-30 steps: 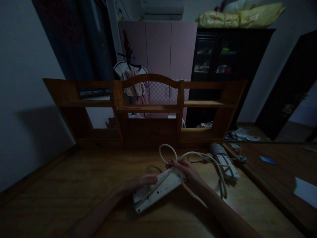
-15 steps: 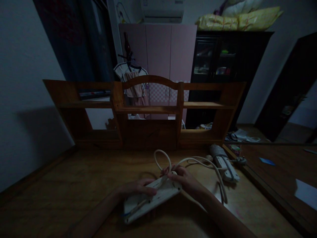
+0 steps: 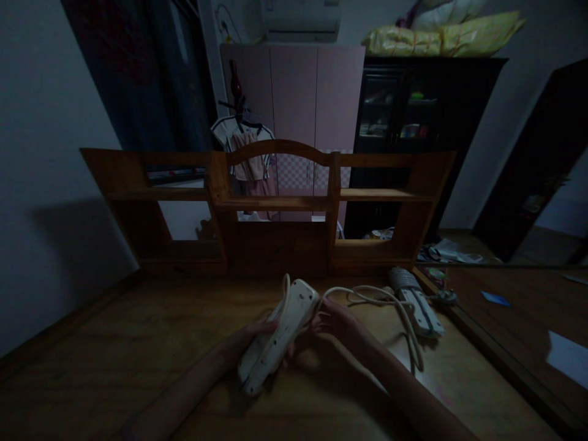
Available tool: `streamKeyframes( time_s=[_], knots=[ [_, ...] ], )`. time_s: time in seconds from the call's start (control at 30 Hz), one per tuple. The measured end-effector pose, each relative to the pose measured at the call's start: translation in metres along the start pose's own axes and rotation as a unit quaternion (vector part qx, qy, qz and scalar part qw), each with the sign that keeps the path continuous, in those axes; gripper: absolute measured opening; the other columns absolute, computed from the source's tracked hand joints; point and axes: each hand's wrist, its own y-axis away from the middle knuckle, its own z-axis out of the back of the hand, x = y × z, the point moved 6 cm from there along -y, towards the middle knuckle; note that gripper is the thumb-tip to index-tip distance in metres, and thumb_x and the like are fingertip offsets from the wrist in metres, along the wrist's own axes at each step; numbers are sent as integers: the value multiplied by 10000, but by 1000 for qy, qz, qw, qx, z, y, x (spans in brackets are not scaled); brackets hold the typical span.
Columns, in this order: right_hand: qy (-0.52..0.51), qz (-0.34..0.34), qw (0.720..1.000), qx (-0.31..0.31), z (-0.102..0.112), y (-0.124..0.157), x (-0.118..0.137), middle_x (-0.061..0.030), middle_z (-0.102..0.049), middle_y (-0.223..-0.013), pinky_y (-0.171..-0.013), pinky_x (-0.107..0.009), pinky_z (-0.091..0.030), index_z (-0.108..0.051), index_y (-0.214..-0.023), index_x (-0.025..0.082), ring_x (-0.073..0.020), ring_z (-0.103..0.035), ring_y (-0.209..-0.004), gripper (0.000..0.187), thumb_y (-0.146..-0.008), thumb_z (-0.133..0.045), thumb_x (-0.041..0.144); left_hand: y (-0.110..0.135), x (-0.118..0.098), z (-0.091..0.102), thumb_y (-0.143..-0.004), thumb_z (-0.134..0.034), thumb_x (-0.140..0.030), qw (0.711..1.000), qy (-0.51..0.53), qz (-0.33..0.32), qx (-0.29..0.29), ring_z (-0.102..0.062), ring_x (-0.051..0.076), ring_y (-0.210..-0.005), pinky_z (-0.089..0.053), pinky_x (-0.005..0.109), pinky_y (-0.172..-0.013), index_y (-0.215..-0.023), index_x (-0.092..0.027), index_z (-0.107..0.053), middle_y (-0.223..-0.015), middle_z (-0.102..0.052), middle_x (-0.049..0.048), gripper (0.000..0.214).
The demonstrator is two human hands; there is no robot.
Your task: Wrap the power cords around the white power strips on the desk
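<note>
A white power strip (image 3: pixel 281 334) is held tilted above the wooden desk, its screw-dotted underside facing me. My left hand (image 3: pixel 266 334) is wrapped round its lower left side, the fingertips coming out at the right edge. At the strip's upper right end my right hand (image 3: pixel 328 318) is closed on the white cord (image 3: pixel 342 291). One stretch of cord runs along the strip's length and loops over its top. From my right hand the rest trails to the right across the desk in loose curves.
Another power strip (image 3: pixel 420 312), wound with grey cable, lies at the desk's right, its plug (image 3: pixel 446 297) beside it. A wooden shelf unit (image 3: pixel 280 205) stands along the back edge. Further right are a blue card (image 3: pixel 495 299) and a white sheet (image 3: pixel 569 356) on a brown surface.
The power strip has turned steeper, its far end swinging up and left. My left hand has turned with it. My right hand has shifted slightly to the strip's right side with the cord.
</note>
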Motion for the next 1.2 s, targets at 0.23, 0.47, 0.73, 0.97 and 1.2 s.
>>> streamKeyframes(
  time_s=[0.23,0.47,0.73,0.97,1.2],
  knots=[
    [39,1,999,-11,0,2,2,-82,-643,-969,-758,-329,-467,-640,-958,170,-170,-610,-763,325,-807,-622,457,-8,-9,16,-839,-508,-522,991,24,-71,-114,-650,212,-707,-509,305,-640,-1002,-54,-631,-887,-677,158,511],
    [95,-2,996,-4,-7,8,1,-72,-645,-921,-794,-345,-463,-658,-964,172,-188,-611,-810,308,-836,-597,445,-5,-9,31,-812,-556,-518,978,58,-71,-187,-653,206,-692,-524,308,-640,-995,-72,-648,-868,-690,136,490],
    [198,50,979,-6,-10,5,-2,-55,-644,-870,-763,-345,-468,-666,-870,177,-199,-606,-808,313,-868,-550,468,-2,-12,16,-761,-634,-322,994,25,-99,-49,-641,210,-759,-491,297,-680,-995,-62,-654,-924,-675,154,350],
    [234,102,967,6,-57,-16,6,-32,-632,-738,-576,-273,-461,-591,-815,173,-150,-580,-615,339,-861,-538,505,6,-27,23,-814,-517,-525,995,51,-47,-75,-620,173,-605,-481,266,-571,-909,-53,-654,-764,-666,121,500],
    [234,113,965,-33,-129,-74,103,12,-538,-485,-326,-188,-258,-515,-661,167,-78,-385,-353,413,-817,-526,549,68,-115,-3,-818,-571,-396,972,75,-219,-49,-633,179,-709,-495,249,-588,-1234,-157,-502,-851,-634,79,485]
  ],
)
